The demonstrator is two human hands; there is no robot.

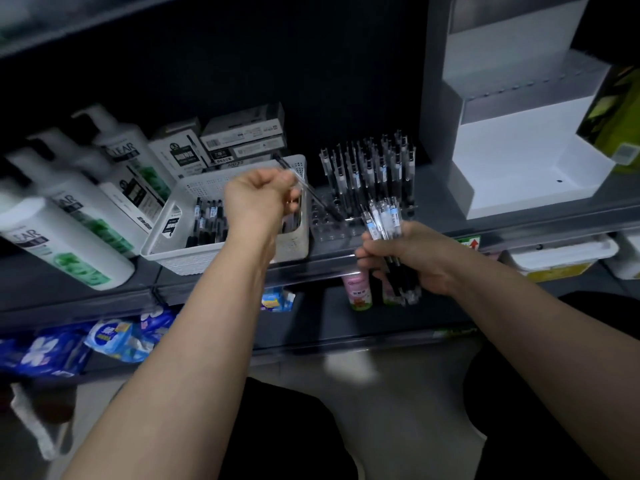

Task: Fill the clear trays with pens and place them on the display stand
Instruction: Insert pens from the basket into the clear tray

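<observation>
Dim shop shelf (pixel 437 202), clear tray (pixel 329 227) mid-frame with just its back rows filled, left hand (pixel 263 199) pinching one pen (pixel 321 201) over the empty front holes, right hand (pixel 408 259) gripping a bundle of pens (pixel 384 216), display stand (pixel 519 161) upper right not loaded yet, so maybe halfway.

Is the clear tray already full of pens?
No, the front rows of the tray stand empty; pens fill only its back rows.
</observation>
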